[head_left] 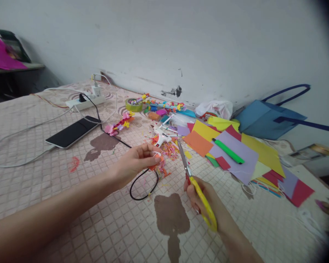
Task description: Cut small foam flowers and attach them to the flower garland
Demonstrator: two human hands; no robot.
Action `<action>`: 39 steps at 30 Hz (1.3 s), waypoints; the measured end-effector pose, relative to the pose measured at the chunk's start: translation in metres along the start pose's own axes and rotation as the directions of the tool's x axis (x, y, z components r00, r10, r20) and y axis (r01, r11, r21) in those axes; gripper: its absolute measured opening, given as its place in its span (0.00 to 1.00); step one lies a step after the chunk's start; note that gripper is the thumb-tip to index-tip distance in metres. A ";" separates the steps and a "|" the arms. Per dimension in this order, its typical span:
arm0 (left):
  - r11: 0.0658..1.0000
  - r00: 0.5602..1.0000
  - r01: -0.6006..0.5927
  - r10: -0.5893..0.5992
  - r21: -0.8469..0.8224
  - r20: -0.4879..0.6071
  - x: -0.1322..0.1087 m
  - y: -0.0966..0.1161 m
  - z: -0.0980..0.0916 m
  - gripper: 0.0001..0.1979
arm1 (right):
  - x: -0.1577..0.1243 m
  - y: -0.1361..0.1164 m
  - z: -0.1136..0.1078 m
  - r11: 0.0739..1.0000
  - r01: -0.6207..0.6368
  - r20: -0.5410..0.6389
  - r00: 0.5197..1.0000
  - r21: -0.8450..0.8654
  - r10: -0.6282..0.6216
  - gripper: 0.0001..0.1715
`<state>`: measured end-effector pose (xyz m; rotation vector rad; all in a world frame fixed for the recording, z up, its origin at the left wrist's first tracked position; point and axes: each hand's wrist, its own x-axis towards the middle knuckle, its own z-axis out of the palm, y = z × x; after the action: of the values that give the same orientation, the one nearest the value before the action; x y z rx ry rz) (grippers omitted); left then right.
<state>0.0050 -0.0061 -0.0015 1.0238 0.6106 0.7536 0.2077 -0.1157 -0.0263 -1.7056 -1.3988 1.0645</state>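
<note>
My left hand (138,160) pinches a small orange paper piece (158,160), with a bit of white at the fingertips. In my right hand (201,197) is a pair of scissors (199,190) with yellow handles, its blades pointing up and away from me. The blades stand apart from the orange piece. Just beyond both hands lies a white glue gun (162,138) among a heap of coloured paper scraps (170,150). Its black cord (131,191) loops on the table below my left hand.
Coloured paper sheets (235,146) spread to the right, with a green cutter (229,150) on top. A blue bag (265,118) leans on the wall. A phone (74,131) on a cable, a power strip (86,103), a tape roll (134,105) and a paper-flower stick (119,125) lie left.
</note>
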 end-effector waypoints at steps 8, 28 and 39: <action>0.997 0.997 0.073 -0.073 0.001 0.035 -0.003 -0.006 0.004 0.10 | -0.001 0.003 0.007 0.955 -0.042 0.128 0.992 0.295 0.004 0.32; 0.994 0.998 0.006 -0.013 -0.106 -0.058 -0.007 -0.008 0.008 0.12 | -0.007 -0.012 0.017 0.880 0.020 -0.143 0.985 -0.475 -0.099 0.13; 0.976 0.996 -0.025 0.004 -0.217 -0.094 -0.007 -0.014 0.010 0.11 | -0.007 -0.009 0.018 0.830 0.016 -0.172 0.976 -0.557 -0.134 0.17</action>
<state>0.0120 -0.0210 -0.0097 0.7947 0.5868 0.8651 0.1876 -0.1205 -0.0252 -2.0681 -1.7287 0.4275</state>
